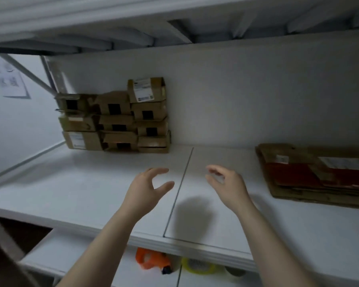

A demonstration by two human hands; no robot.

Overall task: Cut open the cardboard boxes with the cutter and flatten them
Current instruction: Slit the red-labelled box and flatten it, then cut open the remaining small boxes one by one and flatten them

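Observation:
A stack of small brown cardboard boxes point(116, 119) stands against the back wall on the white shelf point(91, 189), left of centre. A pile of flattened cardboard point(315, 175) lies at the right end of the shelf. My left hand point(147, 189) and my right hand point(226, 183) hover above the middle of the shelf, both empty with fingers curled apart, well in front of the box stack. No cutter shows on this shelf.
An upper shelf point(174, 21) hangs overhead. On the lower shelf, under the front edge, sit an orange tape dispenser point(151, 259) and a yellowish tape roll point(199, 268). A paper notice point(10, 81) hangs on the left wall.

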